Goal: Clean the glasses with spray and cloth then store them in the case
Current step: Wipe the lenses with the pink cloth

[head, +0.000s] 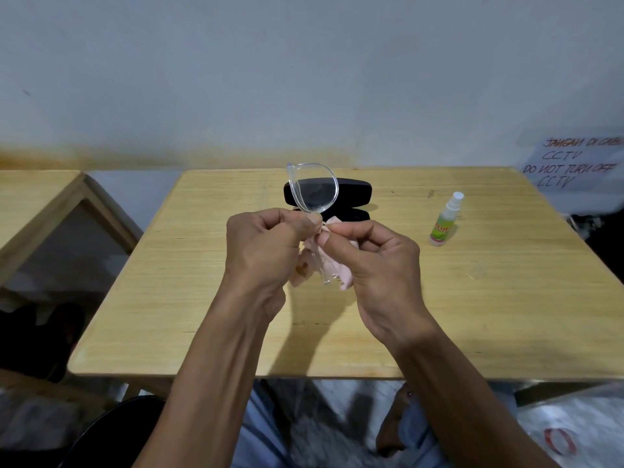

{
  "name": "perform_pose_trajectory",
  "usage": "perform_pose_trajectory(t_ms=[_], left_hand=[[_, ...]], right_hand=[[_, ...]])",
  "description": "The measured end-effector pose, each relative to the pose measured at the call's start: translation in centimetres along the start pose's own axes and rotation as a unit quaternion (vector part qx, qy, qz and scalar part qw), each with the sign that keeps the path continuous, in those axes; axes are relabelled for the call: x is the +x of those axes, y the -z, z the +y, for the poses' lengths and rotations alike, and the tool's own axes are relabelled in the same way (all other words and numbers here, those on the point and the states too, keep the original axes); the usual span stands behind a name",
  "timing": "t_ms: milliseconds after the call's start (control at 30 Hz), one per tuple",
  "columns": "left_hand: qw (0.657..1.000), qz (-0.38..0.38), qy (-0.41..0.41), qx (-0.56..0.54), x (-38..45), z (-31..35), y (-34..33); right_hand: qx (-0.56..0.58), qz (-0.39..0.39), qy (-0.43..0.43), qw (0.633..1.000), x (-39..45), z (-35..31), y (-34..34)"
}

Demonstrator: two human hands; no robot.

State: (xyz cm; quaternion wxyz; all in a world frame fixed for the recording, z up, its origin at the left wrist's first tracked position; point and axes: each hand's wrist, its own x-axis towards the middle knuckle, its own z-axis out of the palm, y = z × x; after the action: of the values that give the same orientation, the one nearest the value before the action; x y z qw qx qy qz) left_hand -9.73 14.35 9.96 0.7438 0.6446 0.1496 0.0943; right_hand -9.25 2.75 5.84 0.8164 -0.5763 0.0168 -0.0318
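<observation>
Clear-framed glasses [312,187] are held up on end above the wooden table [439,315], one lens pointing upward. My left hand [263,251] pinches the frame near the bridge. My right hand [374,261] presses a pale pink cloth [344,278] against the lower lens, which is mostly hidden by my fingers. A temple arm hangs down between my hands. A black glasses case [354,194] lies open on the table just behind the glasses. A small spray bottle [445,221] with a white cap and green label stands to the right.
A second wooden table [40,204] sits to the left across a gap. A handwritten paper notice [570,163] hangs on the wall at the right. My knees and a dark chair edge [111,430] show below the table's near edge.
</observation>
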Motion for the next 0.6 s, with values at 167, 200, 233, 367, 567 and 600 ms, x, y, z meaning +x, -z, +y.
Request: perform_pose_trajectory(t_ms=[167,200,233,367,567,600], left_hand=[[1.000,0.005,0.004,0.000,-0.02,-0.05,0.04],[1.000,0.006,0.005,0.001,-0.04,-0.03,0.01],[1.000,0.009,0.006,0.000,-0.08,0.02,-0.01],[1.000,0.016,0.005,-0.007,-0.22,0.23,-0.03],[1.000,0.019,0.005,-0.005,-0.15,0.03,-0.03],[1.000,0.021,0.008,-0.003,-0.09,-0.09,0.01]], right_hand=[[0.010,-0.002,-0.013,1.000,-0.19,-0.10,-0.24],[0.010,0.005,-0.010,1.000,-0.20,-0.10,-0.28],[0.011,0.011,-0.007,1.000,-0.19,-0.08,-0.30],[0.026,0.020,-0.014,0.999,-0.15,-0.05,-0.29],[0.026,-0.001,-0.029,0.999,0.26,0.10,-0.04],[0.012,-0.012,-0.025,1.000,0.33,0.09,0.07]])
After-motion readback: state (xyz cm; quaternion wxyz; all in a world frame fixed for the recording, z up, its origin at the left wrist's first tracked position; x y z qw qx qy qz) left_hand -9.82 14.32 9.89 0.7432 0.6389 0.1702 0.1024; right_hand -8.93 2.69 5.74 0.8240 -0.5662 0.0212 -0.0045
